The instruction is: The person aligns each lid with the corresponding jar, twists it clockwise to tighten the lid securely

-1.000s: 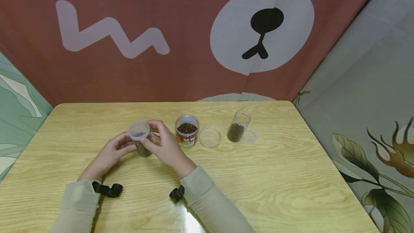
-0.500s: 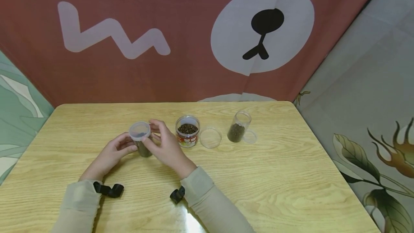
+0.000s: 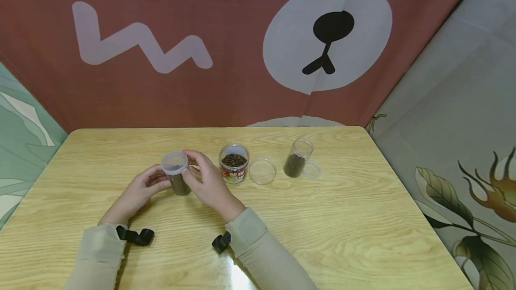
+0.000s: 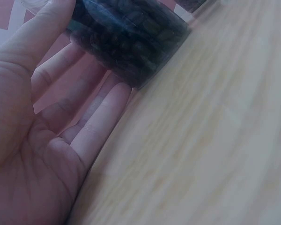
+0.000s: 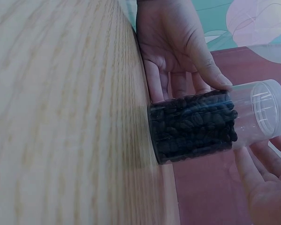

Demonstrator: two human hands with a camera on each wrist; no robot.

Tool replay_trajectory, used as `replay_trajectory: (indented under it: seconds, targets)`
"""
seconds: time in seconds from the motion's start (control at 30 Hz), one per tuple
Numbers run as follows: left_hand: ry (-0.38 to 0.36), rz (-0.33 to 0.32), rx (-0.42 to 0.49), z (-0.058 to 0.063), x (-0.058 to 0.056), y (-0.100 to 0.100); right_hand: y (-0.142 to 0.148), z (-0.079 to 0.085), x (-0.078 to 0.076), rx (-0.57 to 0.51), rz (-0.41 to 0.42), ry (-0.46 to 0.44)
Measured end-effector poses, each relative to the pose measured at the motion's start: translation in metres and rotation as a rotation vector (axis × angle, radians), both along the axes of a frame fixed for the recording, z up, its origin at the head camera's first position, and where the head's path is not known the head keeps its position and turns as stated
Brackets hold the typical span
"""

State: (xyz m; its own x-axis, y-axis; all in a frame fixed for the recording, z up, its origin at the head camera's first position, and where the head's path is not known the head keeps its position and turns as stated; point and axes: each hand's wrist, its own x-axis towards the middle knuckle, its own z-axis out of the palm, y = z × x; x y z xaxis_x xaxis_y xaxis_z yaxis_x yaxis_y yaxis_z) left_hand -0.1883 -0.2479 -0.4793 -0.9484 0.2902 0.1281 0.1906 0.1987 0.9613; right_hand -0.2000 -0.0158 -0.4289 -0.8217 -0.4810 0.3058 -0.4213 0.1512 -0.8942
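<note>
In the head view a clear cylindrical jar (image 3: pixel 180 185), partly filled with dark beans, stands upright on the table at left of centre. Its translucent lid (image 3: pixel 174 161) sits on top. My left hand (image 3: pixel 139 189) holds the jar's body from the left, its thumb across the side and fingers behind, as the right wrist view shows. From the right, my right hand (image 3: pixel 209 187) grips the lid's edge between thumb and fingers. Dark beans (image 5: pixel 192 124) fill the lower part of the jar in the right wrist view, with space above them.
Right of my hands stands an uncovered jar (image 3: pixel 234 169) of brown beans with a red label, and a round clear lid (image 3: pixel 262 171) lies beside it. Farther right are a taller uncovered jar (image 3: pixel 295 162) with dark contents and a small lid (image 3: pixel 312 170).
My right thumb has shifted slightly to the right along the lid's edge, and the right fingers have moved a little. The jar and left hand stay in place.
</note>
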Motion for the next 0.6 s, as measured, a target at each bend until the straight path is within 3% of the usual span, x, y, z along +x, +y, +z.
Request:
replay_trajectory:
  seconds: [0.6]
  targets:
    - [-0.028, 0.015, -0.024, 0.0014, 0.0006, -0.0002, -0.0003, 0.0002, -0.0014, -0.031, 0.004, -0.045]
